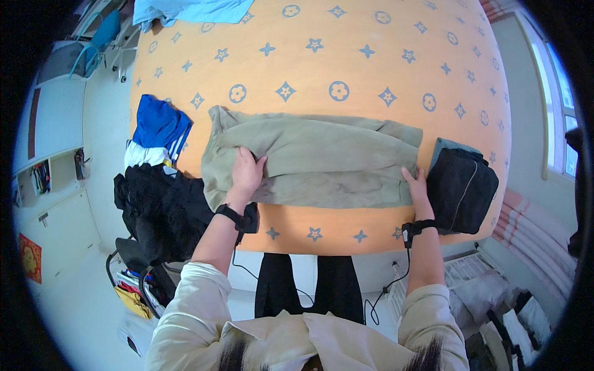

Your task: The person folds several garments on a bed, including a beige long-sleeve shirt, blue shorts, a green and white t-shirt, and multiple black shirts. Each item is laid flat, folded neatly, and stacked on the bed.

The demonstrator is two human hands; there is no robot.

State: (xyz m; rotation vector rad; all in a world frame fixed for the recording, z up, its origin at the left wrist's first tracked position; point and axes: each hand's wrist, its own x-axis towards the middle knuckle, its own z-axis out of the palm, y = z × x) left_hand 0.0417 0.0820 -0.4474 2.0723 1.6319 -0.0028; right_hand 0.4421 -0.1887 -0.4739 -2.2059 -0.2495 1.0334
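A pair of grey-green trousers [334,161], folded lengthwise, lies across the bed in front of me, its wider end at the left and its narrow leg end at the right. My left hand [247,173] rests on top of the cloth near the wide end, fingers stretched out and thumb apart. At the lower right corner of the leg end, my right hand [417,184] has the edge between thumb and fingers. The underside of the cloth and some fingertips are hidden. Both wrists wear black bands with cables.
The orange patterned bedsheet [359,74] spreads beneath. A folded black garment [463,191] sits to the right. At left lie a rumpled black garment pile [158,210] and blue clothing [159,127]. Light blue cloth [198,9] is at the far edge. A chair [145,290] stands lower left.
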